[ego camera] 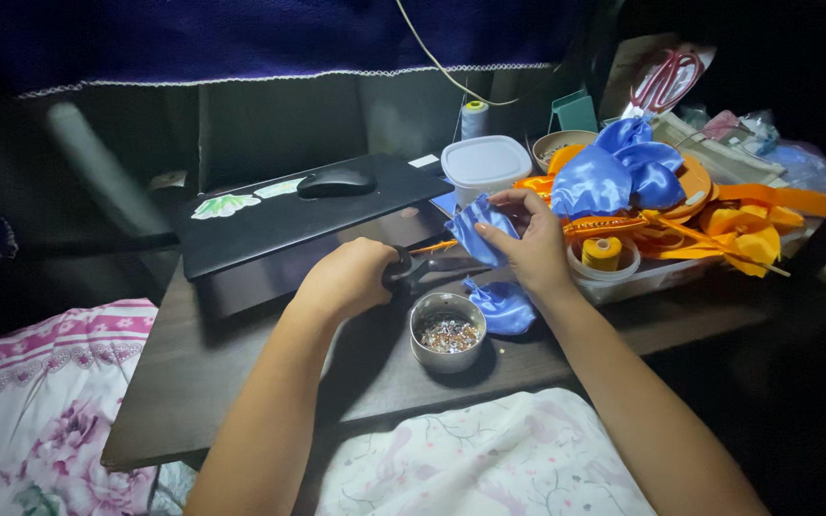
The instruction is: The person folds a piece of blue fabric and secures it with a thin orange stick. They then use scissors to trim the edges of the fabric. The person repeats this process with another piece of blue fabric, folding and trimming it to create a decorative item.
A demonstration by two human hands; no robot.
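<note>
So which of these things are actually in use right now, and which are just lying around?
In use:
- left hand gripping the black scissors
- right hand pinching the blue satin piece

Lying about:
- tin of beads
- computer mouse
- white lidded tub
- yellow thread spool
- orange ribbon pile
- red-handled scissors
</note>
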